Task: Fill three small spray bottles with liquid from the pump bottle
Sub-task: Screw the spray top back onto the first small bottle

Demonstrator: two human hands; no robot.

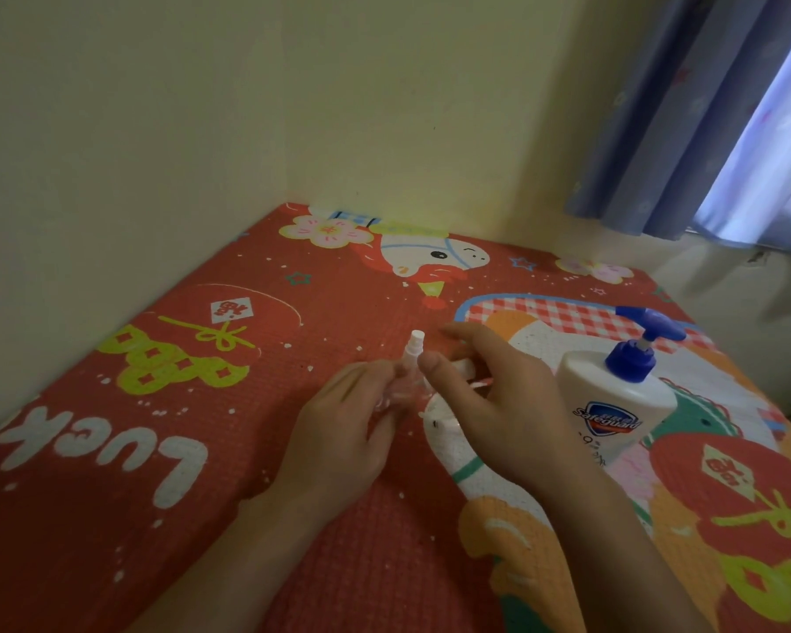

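1 left hand (339,431): fingers curled around 1 clear small spray bottle (409,372), upright, white nozzle on top, above the red patterned mat (156,404). 1 right hand (489,395): thumb touching the bottle, fingers spread. 1 white pump bottle (613,404), blue pump, standing just right.

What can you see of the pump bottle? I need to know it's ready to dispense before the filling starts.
The pump bottle is white, plastic-looking, with a rounded shoulder and a blue-and-red Safeguard label. A blue collar and blue pump head top it; the spout points away from the person, toward the far right. It stands upright on the red patterned mat, just right of the right hand, whose wrist hides its lower left side. Whether they touch is unclear. Its fill level cannot be seen.
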